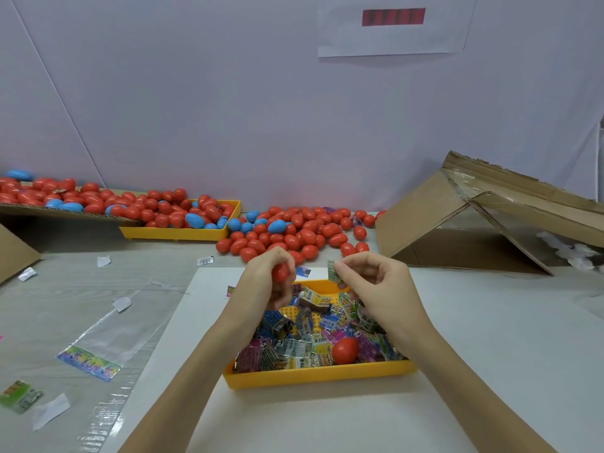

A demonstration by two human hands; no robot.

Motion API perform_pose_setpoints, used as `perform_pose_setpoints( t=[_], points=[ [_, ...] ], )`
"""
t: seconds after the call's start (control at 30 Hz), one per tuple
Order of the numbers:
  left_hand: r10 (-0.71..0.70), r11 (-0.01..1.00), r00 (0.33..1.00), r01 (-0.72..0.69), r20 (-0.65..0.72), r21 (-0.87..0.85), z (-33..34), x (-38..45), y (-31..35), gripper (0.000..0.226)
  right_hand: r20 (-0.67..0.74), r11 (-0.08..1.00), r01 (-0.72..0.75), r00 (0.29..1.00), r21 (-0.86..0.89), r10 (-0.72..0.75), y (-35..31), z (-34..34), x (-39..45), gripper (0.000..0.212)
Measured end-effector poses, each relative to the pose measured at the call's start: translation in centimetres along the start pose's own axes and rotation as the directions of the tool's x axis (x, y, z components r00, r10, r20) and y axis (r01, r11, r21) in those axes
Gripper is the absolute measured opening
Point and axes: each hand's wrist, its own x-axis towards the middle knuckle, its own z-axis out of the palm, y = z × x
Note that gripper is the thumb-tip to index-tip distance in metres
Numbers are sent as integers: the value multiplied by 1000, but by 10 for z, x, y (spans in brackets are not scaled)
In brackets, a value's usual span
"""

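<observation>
**Packet (333, 273) and red egg (280, 272) held apart over the tray (313, 376)**

Left hand (268, 282): fingers curled round the red egg, only a patch of shell showing between them. Cannot tell whether it is a whole egg or one half.

Right hand (376, 289): thumb and forefinger pinch the small printed packet by one edge, the other fingers loosely curled. Packet stands upright just right of the left fingertips, with a clear gap to the egg.

Below both sets of fingers is the yellow tray, full of similar packets. A loose egg (344, 350) lies in it under the right wrist. Beyond the fingertips is a heap of red and blue eggs (294, 233) on the table.

Risks, as judged from here:
- The pinch takes only an edge. A slick wrapper could slide out and drop among the lookalikes underneath.
- A packet pushed in flat may jam at the opening or catch in the seam, and the shell would not close.
- The left grip hides the shell. Squeezing too hard could pop it loose and send it rolling into the heap ahead.
</observation>
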Motion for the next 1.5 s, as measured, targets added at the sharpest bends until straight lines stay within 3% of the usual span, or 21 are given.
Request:
perform_pose_setpoints(
  t=[0.07,0.17,0.37,0.47,0.6,0.67,0.73,0.83,1.03,1.13,1.23,1.3,1.33,1.5],
  points=[
    [83,982,996,-88,35,165,4,-4,-2,47,-3,998,-28,1000,48,28,-1,0,-1,10],
    [205,918,978,-203,31,340,7,-7,-8,35,22,994,-53,998,91,51,-1,0,-1,13],
    [80,988,997,-80,4,131,5,-9,-5,31,97,983,-93,992,156,78,-1,3,-2,13],
    [105,985,994,-105,5,138,5,-9,-4,24,98,982,-99,992,160,84,0,4,-3,15],
    [168,979,985,-163,-32,119,7,-9,-7,15,139,968,-140,984,209,112,-3,6,-2,35],
    [192,977,980,-186,-59,102,7,-9,-7,11,183,980,-121,979,159,91,-4,6,-3,33],
    [213,969,976,-203,-54,141,8,-8,-9,9,138,983,-98,987,155,77,-1,7,-4,24],
    [264,949,964,-260,-2,180,12,-10,-10,7,56,964,-123,992,235,113,3,7,-3,21],
    [358,925,934,-353,-14,140,15,-10,-12,9,93,891,-206,978,404,184,3,8,-3,29],
    [354,914,933,-360,69,188,12,-14,-12,13,71,853,-217,975,474,209,2,8,-3,36],
    [224,906,958,-272,177,324,10,-8,-6,27,34,897,-187,981,401,190,1,3,-1,29],
    [49,967,971,-105,235,231,12,0,1,34,14,952,-168,985,257,171,2,-3,1,20],
    [34,978,963,-87,269,189,7,1,-1,38,12,968,-158,987,196,159,2,-6,2,18],
    [211,947,966,-239,147,214,-2,-11,-1,34,107,997,-67,992,-30,70,2,-16,5,7]
  ],
)
